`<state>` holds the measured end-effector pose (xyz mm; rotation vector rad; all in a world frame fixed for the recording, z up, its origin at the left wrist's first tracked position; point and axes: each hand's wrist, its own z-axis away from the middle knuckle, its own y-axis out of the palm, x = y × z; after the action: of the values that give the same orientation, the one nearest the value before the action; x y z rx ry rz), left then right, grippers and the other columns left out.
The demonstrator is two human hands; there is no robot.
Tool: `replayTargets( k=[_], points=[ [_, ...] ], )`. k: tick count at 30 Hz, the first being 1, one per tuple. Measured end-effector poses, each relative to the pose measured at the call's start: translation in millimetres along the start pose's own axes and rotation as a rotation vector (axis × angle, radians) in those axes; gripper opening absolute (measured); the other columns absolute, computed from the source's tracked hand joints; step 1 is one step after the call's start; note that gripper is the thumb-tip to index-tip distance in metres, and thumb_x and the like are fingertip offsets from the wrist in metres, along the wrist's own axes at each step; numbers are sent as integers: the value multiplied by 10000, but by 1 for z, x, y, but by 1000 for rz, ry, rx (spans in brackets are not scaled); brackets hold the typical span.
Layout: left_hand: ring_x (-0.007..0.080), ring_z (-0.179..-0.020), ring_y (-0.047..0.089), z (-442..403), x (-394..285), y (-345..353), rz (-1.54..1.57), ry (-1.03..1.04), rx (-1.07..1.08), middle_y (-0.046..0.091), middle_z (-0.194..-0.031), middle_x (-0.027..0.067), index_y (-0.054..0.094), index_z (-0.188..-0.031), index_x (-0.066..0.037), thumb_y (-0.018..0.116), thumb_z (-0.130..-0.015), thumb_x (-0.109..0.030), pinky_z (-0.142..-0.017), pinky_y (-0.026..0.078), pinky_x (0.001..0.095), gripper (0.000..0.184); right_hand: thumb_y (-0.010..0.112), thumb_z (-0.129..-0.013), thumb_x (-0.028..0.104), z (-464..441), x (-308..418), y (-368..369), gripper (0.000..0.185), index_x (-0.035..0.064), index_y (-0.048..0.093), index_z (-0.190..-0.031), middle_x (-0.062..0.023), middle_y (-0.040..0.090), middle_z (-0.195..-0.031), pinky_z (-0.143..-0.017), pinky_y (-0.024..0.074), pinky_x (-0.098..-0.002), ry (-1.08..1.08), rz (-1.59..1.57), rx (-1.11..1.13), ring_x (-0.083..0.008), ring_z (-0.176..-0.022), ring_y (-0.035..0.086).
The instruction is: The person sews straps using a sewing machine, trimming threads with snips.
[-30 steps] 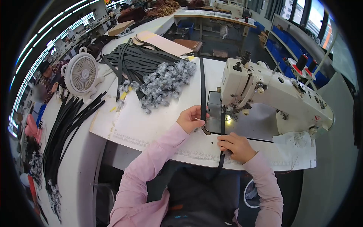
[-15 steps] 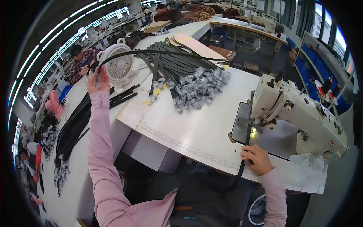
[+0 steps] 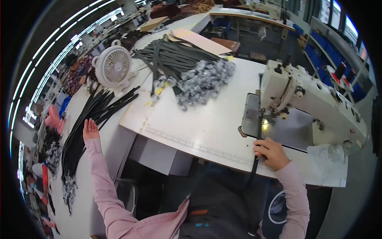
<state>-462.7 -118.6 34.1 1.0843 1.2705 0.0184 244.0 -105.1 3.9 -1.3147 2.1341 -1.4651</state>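
Note:
My left hand [image 3: 91, 130] is open, palm up with fingers stretched out, at a bundle of long black straps [image 3: 75, 137] on the left table; whether it touches them I cannot tell. My right hand [image 3: 271, 153] is closed on a black strap [image 3: 254, 169] at the front edge of the sewing table. That strap runs up under the head of the sewing machine [image 3: 314, 97], past its small lit lamp, and hangs down toward my lap. A pile of dark straps [image 3: 179, 55] with clear plastic-wrapped ends [image 3: 205, 83] lies at the back of the table.
A white fan [image 3: 114, 65] stands behind the left bundle. A printed ruler [image 3: 191, 145] runs along the front of the white sewing table [image 3: 215, 125]. Clear plastic [image 3: 328, 157] lies at the right front. Other people sit at the far left.
My left hand has come down and nearer from beside the fan, and its fingers have opened. The long strap that arched from it across the pile is no longer in the air.

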Motion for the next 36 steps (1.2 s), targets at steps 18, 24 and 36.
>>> replayTargets(
  k=[18,24,36],
  points=[
    [234,-867,567,332,294,309,-778,814,1759,606,-949,57,622,-932,-49,626,-717,-75,-733,487,319,216,683,-685,128,10,-10,5,181,99,596,-840,-3,581,-961,-558,454,-308,-56,-50,-7,-195,-721,532],
    [210,-876,547,329,304,310,-732,787,1721,599,-925,41,633,-922,-60,673,-692,-149,-733,469,321,250,687,-685,139,10,-11,6,183,100,598,-840,3,579,-958,-559,452,-303,-46,-43,1,-186,-722,532],
    [245,-996,497,334,295,304,-819,790,1756,530,-1072,71,581,-1057,-71,704,-661,-290,-810,418,360,470,681,-638,95,10,-9,6,190,116,581,-798,15,560,-936,-566,461,-286,-33,-38,-10,-165,-774,543]
  ],
)
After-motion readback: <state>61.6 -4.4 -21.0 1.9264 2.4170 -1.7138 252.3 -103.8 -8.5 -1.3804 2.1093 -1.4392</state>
